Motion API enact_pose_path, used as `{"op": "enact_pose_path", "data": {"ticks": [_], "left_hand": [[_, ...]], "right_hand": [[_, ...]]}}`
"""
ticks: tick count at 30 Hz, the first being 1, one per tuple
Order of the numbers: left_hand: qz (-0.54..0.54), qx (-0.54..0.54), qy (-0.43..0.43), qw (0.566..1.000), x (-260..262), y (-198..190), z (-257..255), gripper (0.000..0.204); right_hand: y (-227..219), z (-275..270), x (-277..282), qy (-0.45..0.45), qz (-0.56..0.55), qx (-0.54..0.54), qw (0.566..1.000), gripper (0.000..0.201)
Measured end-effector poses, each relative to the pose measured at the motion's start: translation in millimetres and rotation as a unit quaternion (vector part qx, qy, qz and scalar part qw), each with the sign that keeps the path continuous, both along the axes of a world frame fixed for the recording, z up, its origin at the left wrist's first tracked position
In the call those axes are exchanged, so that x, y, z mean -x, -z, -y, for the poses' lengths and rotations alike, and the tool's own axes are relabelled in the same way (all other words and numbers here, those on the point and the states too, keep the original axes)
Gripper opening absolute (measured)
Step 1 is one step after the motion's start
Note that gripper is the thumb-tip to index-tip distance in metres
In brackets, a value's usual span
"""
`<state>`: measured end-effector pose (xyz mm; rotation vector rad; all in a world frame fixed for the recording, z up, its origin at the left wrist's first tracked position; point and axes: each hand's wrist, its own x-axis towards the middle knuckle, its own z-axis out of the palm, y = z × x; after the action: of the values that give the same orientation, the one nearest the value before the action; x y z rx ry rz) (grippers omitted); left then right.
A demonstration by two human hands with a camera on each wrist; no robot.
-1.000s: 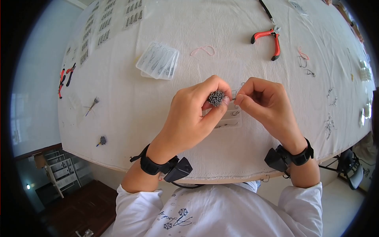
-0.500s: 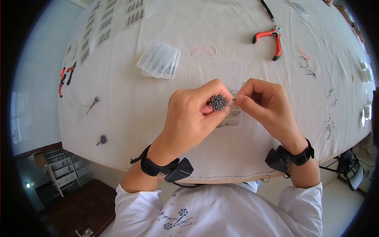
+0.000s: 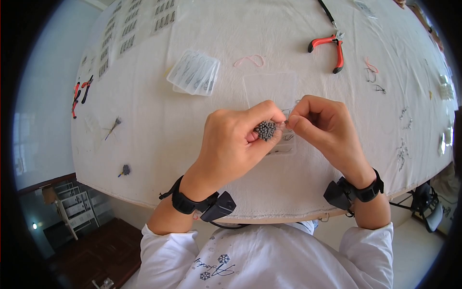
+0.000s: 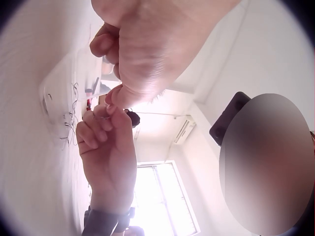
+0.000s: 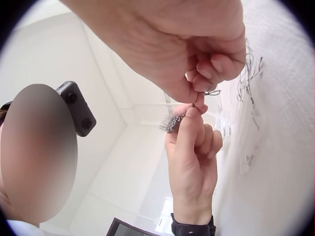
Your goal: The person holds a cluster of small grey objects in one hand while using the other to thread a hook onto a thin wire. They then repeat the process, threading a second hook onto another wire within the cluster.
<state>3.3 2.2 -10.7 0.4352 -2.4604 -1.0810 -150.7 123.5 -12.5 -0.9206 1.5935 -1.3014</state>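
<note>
In the head view the left hand (image 3: 231, 137) grips a bundle of thin grey-tipped stems (image 3: 265, 130), with the round tips facing up. Close at its right, the right hand (image 3: 327, 130) pinches something small and dark between thumb and index finger, the fingertips of both hands nearly meeting. The right wrist view shows the bundle (image 5: 173, 123) held by the left hand (image 5: 192, 157), and a dark looped wire (image 5: 212, 92) beside the right fingertips. Behind the hands lies an open clear compartment box (image 3: 272, 84) with dark hooks inside, partly hidden.
Stacked clear cases (image 3: 195, 73) and a pink cord (image 3: 249, 60) lie beyond the hands. Red-handled pliers (image 3: 339, 48) are at the back right, more pliers (image 3: 76, 100) at the far left. Small bundles (image 3: 114, 126) lie at left, wire pieces (image 3: 402, 154) at right.
The left hand and its bundle have shifted slightly down in the head view, and more of the clear box shows. The right hand has barely moved.
</note>
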Motion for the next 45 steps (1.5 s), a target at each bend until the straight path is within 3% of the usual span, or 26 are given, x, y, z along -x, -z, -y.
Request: {"op": "enact_pose_path", "data": {"ticks": [12,18,22,27,33,45], "left_hand": [[-0.009,0.047,-0.021,0.999,0.8,8.3,-4.5,0.01],[0.039,-0.003,-0.025,0.999,0.0,0.0,-2.1,0.007],[0.007,-0.124,-0.007,0.992,-1.3,1.1,2.7,0.002],[-0.028,-0.32,-0.029,0.946,-0.5,-16.1,2.8,0.006],[-0.08,-0.34,-0.032,0.936,0.2,-8.1,2.8,0.006],[-0.039,-0.293,-0.008,0.955,-3.6,-10.0,5.8,0.005]], "right_hand": [[-2.0,-0.6,1.2,-0.004,-0.021,-0.023,0.999,0.017],[-4.3,0.9,2.1,0.009,0.027,-0.012,1.0,0.02],[-3.5,0.5,2.2,0.026,0.066,0.0,0.997,0.017],[-4.5,0.0,4.5,-0.022,0.107,-0.032,0.994,0.022],[-5.4,-1.6,0.8,-0.049,0.215,-0.029,0.975,0.027],[-2.0,-1.9,4.7,-0.024,0.298,-0.014,0.954,0.022]]}}
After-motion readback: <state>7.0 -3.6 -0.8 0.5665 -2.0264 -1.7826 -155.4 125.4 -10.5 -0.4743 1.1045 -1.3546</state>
